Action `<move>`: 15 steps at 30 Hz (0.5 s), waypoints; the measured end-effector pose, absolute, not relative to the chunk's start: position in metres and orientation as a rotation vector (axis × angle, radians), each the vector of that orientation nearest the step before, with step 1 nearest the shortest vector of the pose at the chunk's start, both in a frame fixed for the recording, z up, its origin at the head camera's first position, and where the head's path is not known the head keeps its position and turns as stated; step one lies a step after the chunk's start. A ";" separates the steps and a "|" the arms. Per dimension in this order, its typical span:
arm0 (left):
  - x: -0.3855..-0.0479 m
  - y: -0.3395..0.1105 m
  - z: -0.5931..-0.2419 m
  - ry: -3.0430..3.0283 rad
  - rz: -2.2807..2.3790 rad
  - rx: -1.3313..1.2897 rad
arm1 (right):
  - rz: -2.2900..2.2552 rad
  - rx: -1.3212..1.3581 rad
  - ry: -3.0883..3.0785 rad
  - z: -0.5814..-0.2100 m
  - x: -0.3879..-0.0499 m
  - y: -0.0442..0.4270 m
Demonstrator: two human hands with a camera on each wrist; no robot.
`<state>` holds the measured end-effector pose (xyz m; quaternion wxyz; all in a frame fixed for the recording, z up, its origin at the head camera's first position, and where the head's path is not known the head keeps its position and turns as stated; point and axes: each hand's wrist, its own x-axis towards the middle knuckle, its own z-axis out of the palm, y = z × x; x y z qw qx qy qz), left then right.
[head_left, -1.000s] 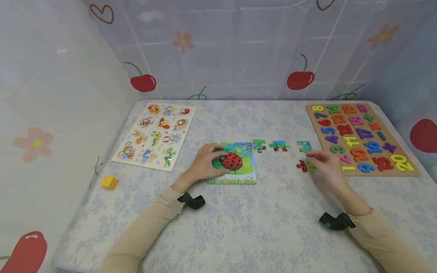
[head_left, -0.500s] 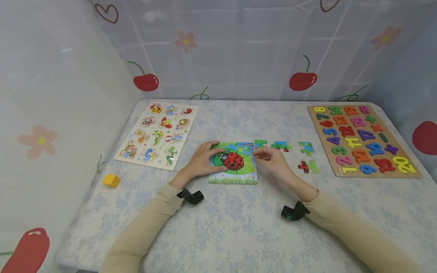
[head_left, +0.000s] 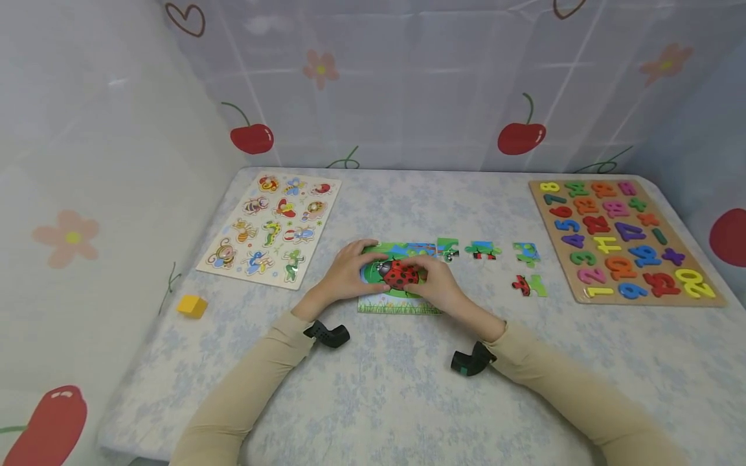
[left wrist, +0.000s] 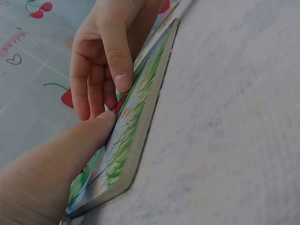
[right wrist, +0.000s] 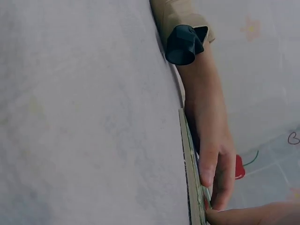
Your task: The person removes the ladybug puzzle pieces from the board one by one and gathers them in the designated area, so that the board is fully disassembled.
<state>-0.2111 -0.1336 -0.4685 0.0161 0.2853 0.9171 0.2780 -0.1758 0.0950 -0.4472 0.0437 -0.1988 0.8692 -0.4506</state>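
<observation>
A square ladybug puzzle board lies in the middle of the table, a red ladybug picture at its centre. My left hand rests at the board's left side, thumb and fingers spread around the ladybug's head end. From the right, my right hand reaches over the board, its fingers and thumb at the ladybug's rear end. In the left wrist view, the thumbs of the left hand and right hand lie close to the ladybug's red edge. Whether the fingertips grip it is hidden.
Loose jigsaw pieces lie to the right: a green one, a red-and-blue one, a blue-green one and a ladybug one. An insect board, a number board and a yellow block lie farther out.
My right hand has left the loose pieces on the right and moved left onto the ladybug board. The left hand has stayed on the board. The loose pieces lie where they were.
</observation>
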 end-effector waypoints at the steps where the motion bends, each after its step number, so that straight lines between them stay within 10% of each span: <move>1: -0.211 -0.134 -0.468 2.851 0.866 0.890 | -1.382 -0.611 2.658 -0.448 -0.176 0.095; 15: -0.210 -0.131 -0.468 2.858 0.820 0.866 | -1.532 -0.663 2.632 -0.452 -0.178 0.095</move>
